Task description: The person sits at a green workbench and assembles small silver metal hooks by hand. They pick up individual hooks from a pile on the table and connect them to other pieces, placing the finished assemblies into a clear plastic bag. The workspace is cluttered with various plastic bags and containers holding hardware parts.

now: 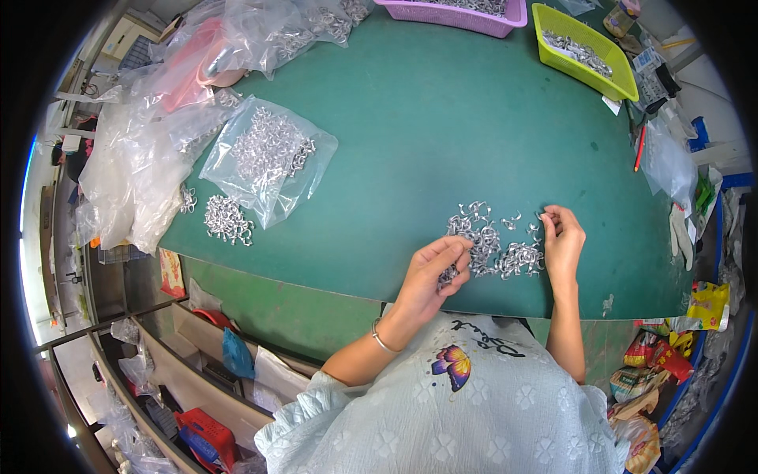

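Small curved silver metal pieces [519,261] lie in a loose pile on the green table, between my two hands. My left hand [426,276] is closed at the pile's left side, with several such pieces cupped under its curled fingers. On the other side, my right hand [564,241] pinches thumb and finger together just above the tabletop. A tiny silver bit shows at those fingertips, most of it hidden. A few single pieces [511,222] lie apart from the pile, near the right hand.
Farther left are another heap of metal pieces [228,220] and a clear plastic bag [306,178] with many inside. Crumpled plastic bags [130,170] cover the left edge. A purple basket [474,20] and a green basket [624,75] stand at the back; a red pen [639,148] lies right.
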A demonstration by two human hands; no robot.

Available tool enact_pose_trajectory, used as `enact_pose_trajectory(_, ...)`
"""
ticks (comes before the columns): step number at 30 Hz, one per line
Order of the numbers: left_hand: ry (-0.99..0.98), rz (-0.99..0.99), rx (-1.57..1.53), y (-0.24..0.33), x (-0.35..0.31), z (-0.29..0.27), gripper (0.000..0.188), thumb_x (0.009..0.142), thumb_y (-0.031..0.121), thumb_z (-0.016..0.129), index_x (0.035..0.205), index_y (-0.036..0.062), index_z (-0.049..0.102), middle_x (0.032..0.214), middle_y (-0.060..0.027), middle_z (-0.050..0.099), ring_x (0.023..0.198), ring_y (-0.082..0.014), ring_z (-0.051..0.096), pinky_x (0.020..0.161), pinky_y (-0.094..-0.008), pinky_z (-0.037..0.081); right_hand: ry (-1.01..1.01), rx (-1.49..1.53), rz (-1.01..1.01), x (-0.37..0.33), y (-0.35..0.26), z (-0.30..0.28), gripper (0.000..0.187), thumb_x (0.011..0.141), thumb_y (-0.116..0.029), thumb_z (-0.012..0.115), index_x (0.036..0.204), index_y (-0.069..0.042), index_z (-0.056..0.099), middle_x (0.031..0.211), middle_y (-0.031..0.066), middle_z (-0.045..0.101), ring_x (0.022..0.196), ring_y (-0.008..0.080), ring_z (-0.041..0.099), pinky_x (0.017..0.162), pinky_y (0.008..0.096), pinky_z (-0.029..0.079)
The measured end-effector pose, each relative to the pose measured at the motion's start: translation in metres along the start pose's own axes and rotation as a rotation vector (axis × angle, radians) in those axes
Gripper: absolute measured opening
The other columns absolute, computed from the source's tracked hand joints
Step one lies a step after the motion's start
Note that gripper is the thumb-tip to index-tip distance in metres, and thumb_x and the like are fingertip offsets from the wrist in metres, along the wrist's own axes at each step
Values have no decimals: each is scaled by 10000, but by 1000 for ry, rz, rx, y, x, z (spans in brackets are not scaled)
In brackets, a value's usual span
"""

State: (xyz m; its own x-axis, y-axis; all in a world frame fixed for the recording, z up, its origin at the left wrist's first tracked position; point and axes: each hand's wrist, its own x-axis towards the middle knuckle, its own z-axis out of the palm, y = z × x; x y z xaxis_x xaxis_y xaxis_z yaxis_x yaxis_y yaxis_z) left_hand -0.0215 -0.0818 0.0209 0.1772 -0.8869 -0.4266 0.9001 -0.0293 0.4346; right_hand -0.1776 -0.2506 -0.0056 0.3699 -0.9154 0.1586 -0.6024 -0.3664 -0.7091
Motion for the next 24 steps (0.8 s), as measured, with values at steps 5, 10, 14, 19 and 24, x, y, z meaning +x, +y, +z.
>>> enact_pose_trajectory(5,49,-7,120,-7,3,7,118,829,103,586,927,41,566,694,26,469,518,-37,392,390,-157,232,-285,752,295,-11,-37,-4,80,797,27,585,875,11,595,764,12,593,612,44,503,535,173,400)
enact_pose_trajectory(10,106,122,315,-14,7,21,123,784,57,630,895,52,576,656,54,454,538,-5,379,421,-157,252,-396,950,332,-22,-58,10,86,791,35,587,875,19,585,743,17,586,596,46,499,530,162,393)
enact_pose_trajectory(14,122,500,609,-21,14,20,103,756,12,642,844,23,590,646,55,431,599,-19,399,522,-159,337,-436,1033,347,-30,-70,14,97,800,47,569,894,25,571,775,26,582,652,59,525,576,175,426)
enact_pose_trajectory(19,160,495,655,-17,10,24,64,766,4,625,821,2,592,668,42,471,626,-28,428,547,-166,367,-433,1005,253,-35,-73,11,129,806,78,540,929,39,546,861,53,577,787,90,555,665,202,464)
enact_pose_trajectory(24,178,419,571,-10,5,28,36,784,15,607,809,-1,585,689,37,498,639,-28,440,546,-167,372,-443,1056,271,-36,-83,2,166,793,89,551,951,41,541,895,76,581,828,110,560,689,213,468)
